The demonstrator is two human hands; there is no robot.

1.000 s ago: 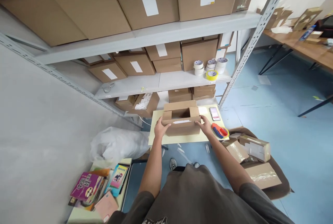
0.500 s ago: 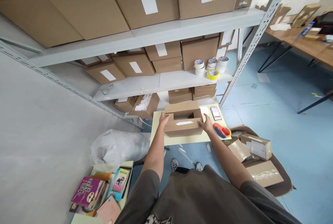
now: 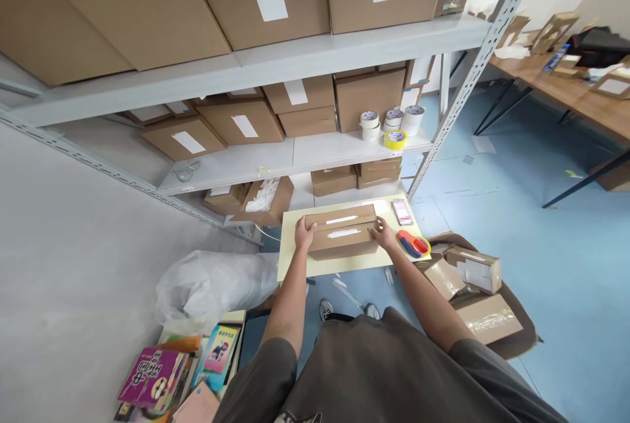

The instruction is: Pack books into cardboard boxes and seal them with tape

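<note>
A brown cardboard box (image 3: 343, 249) rests on the pale yellow tabletop, its two long top flaps folded down and white strips showing on them. My left hand (image 3: 304, 233) grips the box at its left end, with the thumb on top. At the opposite end my right hand (image 3: 384, 234) holds the right corner, fingers by the flap edges. An orange and blue tape dispenser (image 3: 411, 242) with a yellow-edged roll lies to the right of my right hand. Behind it is a small blurred-out label or card (image 3: 402, 212).
A grey metal shelf (image 3: 344, 49) with boxes and several tape rolls (image 3: 369, 124) rises behind the tabletop (image 3: 295, 271). Packed parcels fill a large open carton (image 3: 529, 338) at the right. Bubble wrap (image 3: 216, 285) and books (image 3: 155, 377) are at the left.
The box's top was open half a second ago; its far flap has come forward and down, covering the opening. Both hands stay at the box's ends. The view has shifted slightly.
</note>
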